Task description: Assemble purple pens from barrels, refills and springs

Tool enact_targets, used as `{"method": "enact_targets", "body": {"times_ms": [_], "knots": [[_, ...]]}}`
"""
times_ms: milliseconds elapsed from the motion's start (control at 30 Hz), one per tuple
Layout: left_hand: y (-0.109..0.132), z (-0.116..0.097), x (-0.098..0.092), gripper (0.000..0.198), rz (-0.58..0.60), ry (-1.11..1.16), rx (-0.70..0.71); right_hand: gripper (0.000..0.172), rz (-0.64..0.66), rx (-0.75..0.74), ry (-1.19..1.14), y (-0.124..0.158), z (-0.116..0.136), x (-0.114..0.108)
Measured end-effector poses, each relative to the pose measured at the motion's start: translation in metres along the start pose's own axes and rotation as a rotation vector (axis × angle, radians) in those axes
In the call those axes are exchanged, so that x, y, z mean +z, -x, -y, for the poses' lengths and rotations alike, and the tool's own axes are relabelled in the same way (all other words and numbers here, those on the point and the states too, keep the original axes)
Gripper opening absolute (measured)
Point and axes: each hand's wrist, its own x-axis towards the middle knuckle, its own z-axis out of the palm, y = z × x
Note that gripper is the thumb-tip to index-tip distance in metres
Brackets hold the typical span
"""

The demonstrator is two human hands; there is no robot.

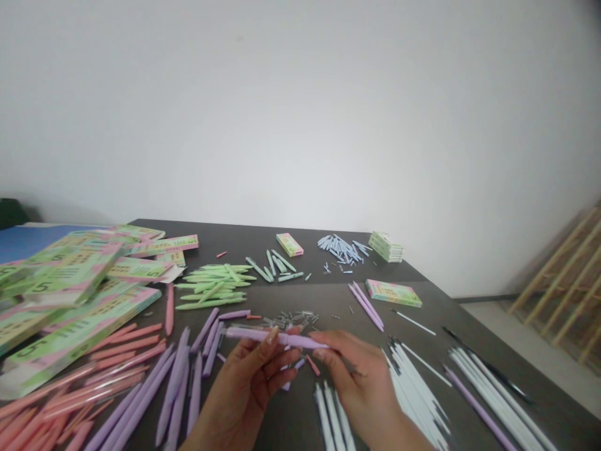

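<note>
A dark table [323, 291] spans the view, its near edge cut off below. On its left, a heap of green and pink boxes [77, 269] runs out past the left border. Both hands enter from the bottom, forearms mostly cropped, and meet over the middle of the near half. The right hand [359, 369], back turned up, reaches in leftward with thumb and forefinger pinched on one end of the pen; its remaining fingers are largely concealed. The left hand [248, 376], palm turned inward, presses its thumb on the barrel from above with fingers curled beneath. Coral barrels [122, 351] are truncated at the lower left corner. White rods [335, 413] lie partly covered by the right hand. The purple pen [300, 341] is held nearly level between the two hands, above the table; its right end disappears into the pinch. Behind it, small clear pieces [307, 313] are partly masked by the left fingertips, too fine to identify.
</note>
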Motion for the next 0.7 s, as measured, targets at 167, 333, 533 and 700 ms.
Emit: {"method": "enact_targets", "body": {"times_ms": [167, 333, 533, 700], "knots": [[0.000, 0.001, -0.002, 0.006, 0.002, -0.039, 0.039, 0.033, 0.060, 0.125, 0.117, 0.000, -0.003, 0.005], [-0.002, 0.004, -0.002, 0.006, -0.051, -0.035, 0.079, 0.019, 0.048, 0.277, -0.164, 0.002, -0.006, 0.015], [-0.003, 0.004, -0.002, 0.013, -0.024, -0.061, 0.093, 0.036, 0.116, 0.419, -0.197, 0.006, -0.012, 0.019], [-0.004, 0.003, -0.002, 0.016, -0.041, -0.063, 0.101, 0.028, 0.109, 0.490, -0.392, 0.005, -0.012, 0.023]]}}
